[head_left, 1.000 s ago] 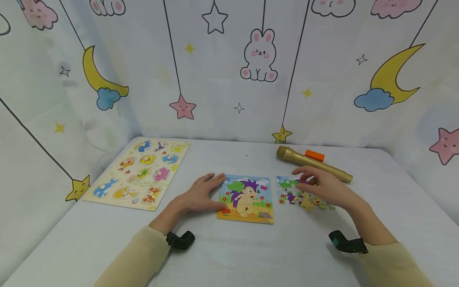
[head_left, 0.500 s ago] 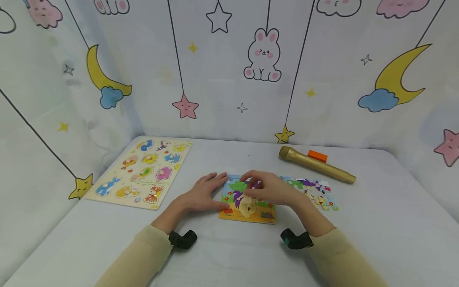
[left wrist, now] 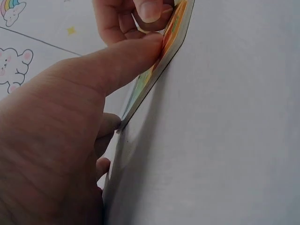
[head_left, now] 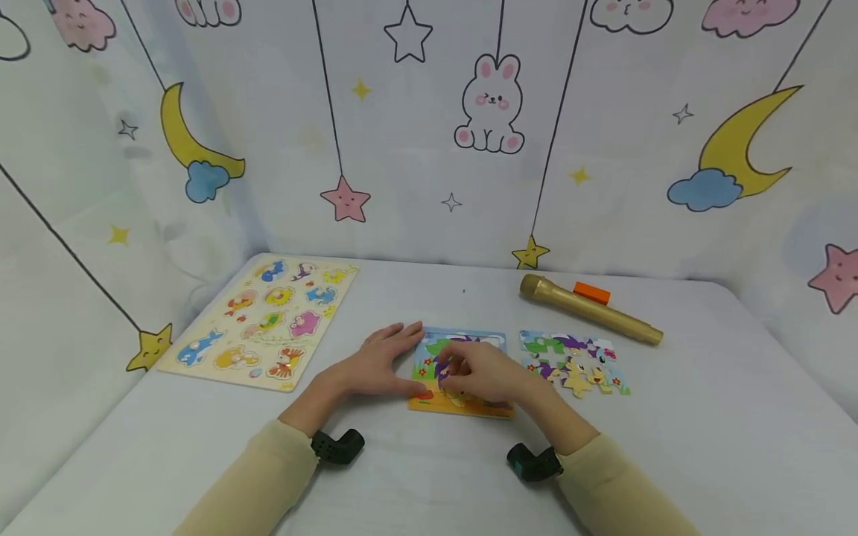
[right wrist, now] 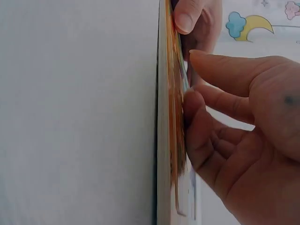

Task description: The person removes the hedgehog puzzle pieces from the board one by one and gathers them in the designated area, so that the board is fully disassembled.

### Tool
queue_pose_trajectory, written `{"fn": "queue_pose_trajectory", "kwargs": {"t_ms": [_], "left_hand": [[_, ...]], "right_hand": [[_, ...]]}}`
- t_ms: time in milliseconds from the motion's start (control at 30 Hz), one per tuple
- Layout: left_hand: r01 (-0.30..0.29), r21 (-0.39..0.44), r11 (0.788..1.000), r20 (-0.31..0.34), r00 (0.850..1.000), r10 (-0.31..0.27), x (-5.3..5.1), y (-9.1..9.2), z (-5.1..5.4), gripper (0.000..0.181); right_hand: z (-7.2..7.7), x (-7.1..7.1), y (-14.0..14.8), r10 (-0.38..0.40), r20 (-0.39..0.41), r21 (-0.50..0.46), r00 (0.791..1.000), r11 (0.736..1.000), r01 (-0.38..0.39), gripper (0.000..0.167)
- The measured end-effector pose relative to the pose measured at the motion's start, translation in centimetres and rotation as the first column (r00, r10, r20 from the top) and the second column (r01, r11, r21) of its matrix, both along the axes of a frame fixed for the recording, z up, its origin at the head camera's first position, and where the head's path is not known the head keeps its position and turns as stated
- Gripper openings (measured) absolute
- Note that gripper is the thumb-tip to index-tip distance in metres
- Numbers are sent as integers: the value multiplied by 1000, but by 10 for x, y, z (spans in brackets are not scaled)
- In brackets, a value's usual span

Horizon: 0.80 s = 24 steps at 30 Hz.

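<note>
A square hedgehog puzzle board lies on the white table in the head view. My left hand rests on its left side, fingers spread and thumb on the lower left corner; in the left wrist view the thumb presses on the board's edge. My right hand is over the middle of the board, fingers curled and tips down at its surface. It seems to pinch a puzzle piece, almost wholly hidden by the fingers. The right wrist view shows fingertips against the board. Loose puzzle pieces lie to the right.
A larger board with sea animal shapes lies at the back left. Behind the loose pieces are a gold microphone and an orange block. A patterned white curtain stands behind the table.
My right hand has moved left from the loose pieces to the hedgehog board, then slightly lower onto its middle. My left hand has stayed on the board's left side.
</note>
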<state>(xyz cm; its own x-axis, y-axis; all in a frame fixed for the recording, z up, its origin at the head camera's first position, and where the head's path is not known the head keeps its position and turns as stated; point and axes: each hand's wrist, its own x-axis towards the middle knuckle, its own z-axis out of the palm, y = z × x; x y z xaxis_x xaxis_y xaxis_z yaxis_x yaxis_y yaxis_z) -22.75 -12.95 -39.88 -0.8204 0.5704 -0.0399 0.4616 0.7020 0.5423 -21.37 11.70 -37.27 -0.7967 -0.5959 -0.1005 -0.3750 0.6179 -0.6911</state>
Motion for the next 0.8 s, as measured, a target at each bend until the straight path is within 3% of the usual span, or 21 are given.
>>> {"fn": "queue_pose_trajectory", "kwargs": {"t_ms": [233,800], "left_hand": [[40,25,999,27,999,-41,2,-4,2,98],[101,-14,995,6,995,-101,0,-4,5,103]], "right_hand": [[0,5,-9,-32,-29,65,999,997,34,35],[3,19,-22,-59,-117,186,991,979,81,46]]}}
